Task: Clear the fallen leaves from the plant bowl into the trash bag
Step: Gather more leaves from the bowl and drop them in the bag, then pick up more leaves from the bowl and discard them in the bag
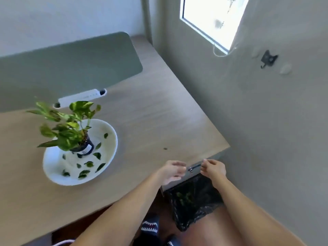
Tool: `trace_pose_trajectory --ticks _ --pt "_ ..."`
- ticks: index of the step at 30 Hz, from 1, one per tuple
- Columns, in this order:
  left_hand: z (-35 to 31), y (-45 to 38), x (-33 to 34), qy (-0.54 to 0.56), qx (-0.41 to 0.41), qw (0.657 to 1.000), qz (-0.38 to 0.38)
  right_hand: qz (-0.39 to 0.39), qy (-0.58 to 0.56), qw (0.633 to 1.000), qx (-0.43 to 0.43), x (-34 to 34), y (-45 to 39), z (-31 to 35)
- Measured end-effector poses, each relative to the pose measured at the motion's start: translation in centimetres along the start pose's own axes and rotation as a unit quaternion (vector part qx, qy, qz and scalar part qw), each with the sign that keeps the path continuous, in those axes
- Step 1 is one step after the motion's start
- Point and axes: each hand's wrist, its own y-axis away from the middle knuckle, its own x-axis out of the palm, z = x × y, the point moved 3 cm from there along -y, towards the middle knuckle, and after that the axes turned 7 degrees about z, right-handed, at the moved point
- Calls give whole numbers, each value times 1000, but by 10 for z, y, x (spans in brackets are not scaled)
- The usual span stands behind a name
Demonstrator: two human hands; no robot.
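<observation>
A white plant bowl [53,167] sits on the desk at the left, with a potted green plant [71,128] standing in it. Several dark fallen leaves [88,164] lie on the bowl's floor around the pot. A black trash bag [197,206] hangs below the desk's front right corner, with green leaves [184,197] inside. My left hand [173,172] hovers above the bag's left rim, fingers apart and nothing in it. My right hand [213,170] is over the bag's right rim, fingers curled and blurred. Whether the right hand grips anything is unclear.
The wooden desk [150,112] has a green divider panel [71,68] at the back and a white power strip [79,97] behind the plant. A grey metal piece with a latch [192,169] sits between my hands. A grey wall [266,121] stands close on the right.
</observation>
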Motion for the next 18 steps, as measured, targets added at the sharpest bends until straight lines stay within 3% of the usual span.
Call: trace_pose_trajectory --ticks 4,10,13,15,18 --pt "-23 66 -61 12 79 995 -54 87 48 993 -58 65 14 49" --pt "-3 150 -177 1 101 977 -186 183 164 963 -110 184 45 70" --pt "10 180 -238 -33 95 948 -303 204 222 942 -148 246 59 66" --pt "16 195 -280 -84 80 910 -398 203 278 921 -183 285 68 63" --pt "25 204 -341 -133 56 878 -456 206 403 858 -243 341 81 59"
